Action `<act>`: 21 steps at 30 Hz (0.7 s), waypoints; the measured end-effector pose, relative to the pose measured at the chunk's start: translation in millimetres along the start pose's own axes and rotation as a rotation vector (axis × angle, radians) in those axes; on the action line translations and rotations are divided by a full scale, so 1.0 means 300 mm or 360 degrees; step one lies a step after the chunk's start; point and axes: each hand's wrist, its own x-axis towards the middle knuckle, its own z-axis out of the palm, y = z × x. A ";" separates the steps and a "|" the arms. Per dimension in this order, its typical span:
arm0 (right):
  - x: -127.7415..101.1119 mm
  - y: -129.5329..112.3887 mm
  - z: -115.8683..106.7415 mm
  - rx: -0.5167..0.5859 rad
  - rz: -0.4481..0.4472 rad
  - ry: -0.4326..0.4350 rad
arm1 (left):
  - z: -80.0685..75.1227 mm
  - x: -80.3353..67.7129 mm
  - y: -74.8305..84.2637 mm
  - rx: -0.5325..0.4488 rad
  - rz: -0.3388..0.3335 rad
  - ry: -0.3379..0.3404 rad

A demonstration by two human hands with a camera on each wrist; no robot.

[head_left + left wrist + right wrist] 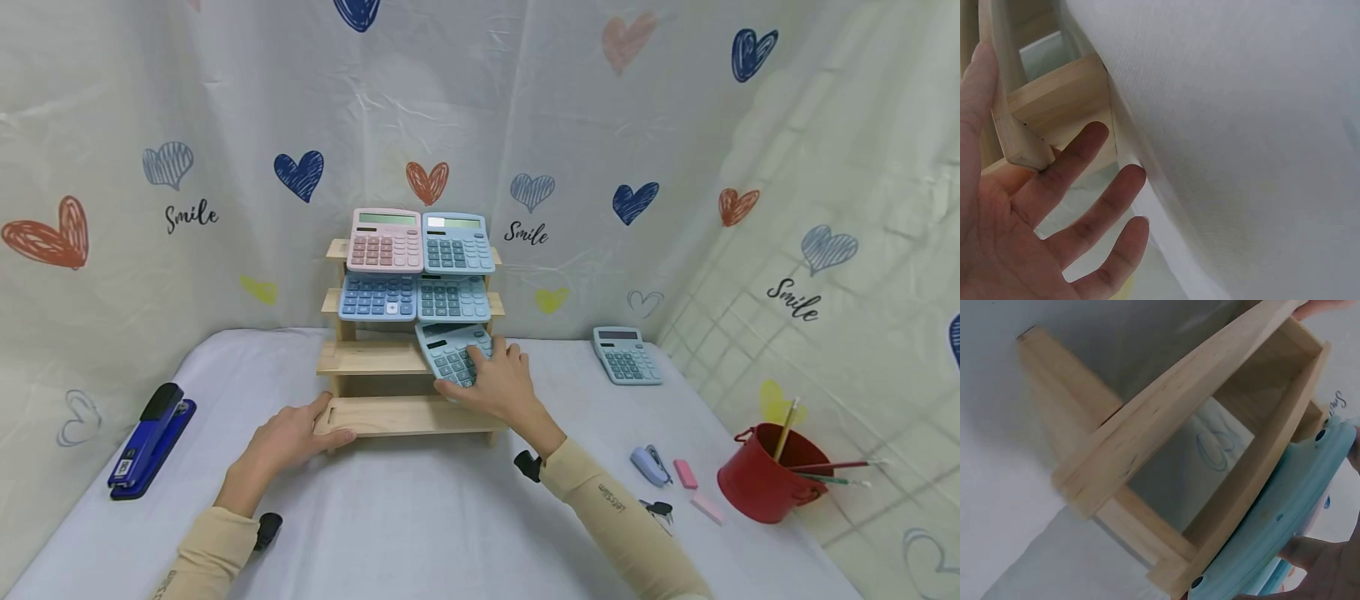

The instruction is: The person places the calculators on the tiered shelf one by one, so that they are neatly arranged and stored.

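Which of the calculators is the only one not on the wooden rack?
The teal calculator lying flat on the table, right of the rack; the other five sit on its tiers.

The white heart-print backdrop cloth has "Smile" written on it in black script in three spots: far left by a grey heart, in the middle right of the wooden rack, and on the right-hand panel. The beige right sleeve has small dark lettering near the wrist, too tiny to read. Calculator keys aren't legible either.

White-clothed table, wooden rack, stapler, red bucket
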 end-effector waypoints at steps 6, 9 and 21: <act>0.000 -0.049 0.014 0.0128 -0.0094 -0.0073 | -0.004 0.002 0.004 0.0007 -0.0002 -0.0010; 0.001 -0.067 0.025 0.0206 -0.0190 -0.0037 | -0.005 0.000 0.007 0.0004 -0.0019 -0.0011; 0.030 -0.131 0.075 0.0292 -0.0508 0.0263 | -0.009 -0.002 0.011 -0.0006 -0.0047 -0.0038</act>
